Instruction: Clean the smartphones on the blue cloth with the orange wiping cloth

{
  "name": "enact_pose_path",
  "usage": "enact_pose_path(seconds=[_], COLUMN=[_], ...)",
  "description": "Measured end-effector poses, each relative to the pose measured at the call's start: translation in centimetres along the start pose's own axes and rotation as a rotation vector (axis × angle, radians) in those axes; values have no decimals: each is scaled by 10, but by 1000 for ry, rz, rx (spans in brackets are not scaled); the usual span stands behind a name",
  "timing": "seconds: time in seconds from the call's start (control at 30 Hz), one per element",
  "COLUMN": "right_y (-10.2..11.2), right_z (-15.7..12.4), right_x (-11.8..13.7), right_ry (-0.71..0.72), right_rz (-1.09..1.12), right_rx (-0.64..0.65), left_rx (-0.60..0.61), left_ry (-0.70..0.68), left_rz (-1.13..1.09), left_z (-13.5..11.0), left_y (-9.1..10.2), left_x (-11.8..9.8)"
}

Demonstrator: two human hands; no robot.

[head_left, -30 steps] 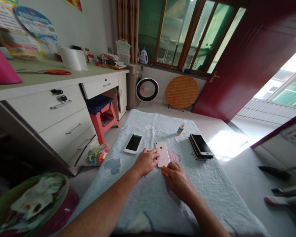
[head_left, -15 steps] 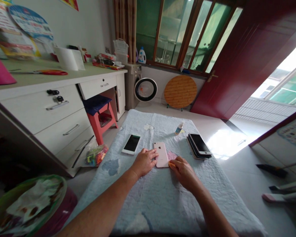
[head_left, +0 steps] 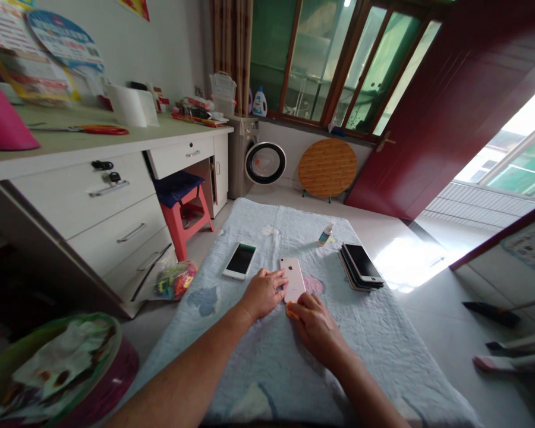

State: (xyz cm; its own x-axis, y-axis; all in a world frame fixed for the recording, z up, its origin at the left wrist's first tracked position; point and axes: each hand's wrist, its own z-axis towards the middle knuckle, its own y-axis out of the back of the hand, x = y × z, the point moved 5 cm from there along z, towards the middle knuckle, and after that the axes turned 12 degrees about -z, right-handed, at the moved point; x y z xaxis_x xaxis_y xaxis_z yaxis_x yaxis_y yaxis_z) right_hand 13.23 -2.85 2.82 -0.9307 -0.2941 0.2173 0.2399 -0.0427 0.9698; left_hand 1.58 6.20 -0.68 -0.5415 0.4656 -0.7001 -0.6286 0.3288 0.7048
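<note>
A pink smartphone (head_left: 293, 273) lies back side up on the cloth-covered table. My left hand (head_left: 264, 292) holds it at its left edge, fingers across the side and thumb lower down. Pinched in my right hand (head_left: 312, 321) is a small orange cloth (head_left: 291, 310), pressed against the phone's lower edge. Most of the cloth is hidden under the fingers. To the left of my left hand lies a white smartphone (head_left: 240, 260) with its dark screen up. A small spray bottle (head_left: 325, 234) stands upright farther back. At the right is a stack of phones (head_left: 362, 264).
A pale blue quilted cover (head_left: 267, 356) drapes the table. Left of it are a bin of waste (head_left: 120, 356), a plastic bag of colourful bits (head_left: 175, 280), a red stool (head_left: 182, 220) and a white desk (head_left: 125, 220). Brushes (head_left: 493, 312) lie on the floor at right.
My right hand has moved left with the orange cloth, from the phone's lower right corner along its bottom edge. My left hand stays on the phone. The view has shifted slightly.
</note>
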Motion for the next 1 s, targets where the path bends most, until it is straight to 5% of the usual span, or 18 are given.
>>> enact_pose_path(seconds=[0.53, 0.8, 1.0], right_y=[13, 19, -1], right_z=[-6, 71, 116], right_x=[-58, -81, -86], right_ry=[-106, -237, -323], right_rz=[-33, -169, -207], right_rx=[-60, -155, -89], left_rx=[9, 37, 46], left_ry=[13, -9, -6], left_rz=[12, -18, -27], left_z=[0, -6, -6], left_y=[1, 7, 8], left_x=[-1, -10, -11])
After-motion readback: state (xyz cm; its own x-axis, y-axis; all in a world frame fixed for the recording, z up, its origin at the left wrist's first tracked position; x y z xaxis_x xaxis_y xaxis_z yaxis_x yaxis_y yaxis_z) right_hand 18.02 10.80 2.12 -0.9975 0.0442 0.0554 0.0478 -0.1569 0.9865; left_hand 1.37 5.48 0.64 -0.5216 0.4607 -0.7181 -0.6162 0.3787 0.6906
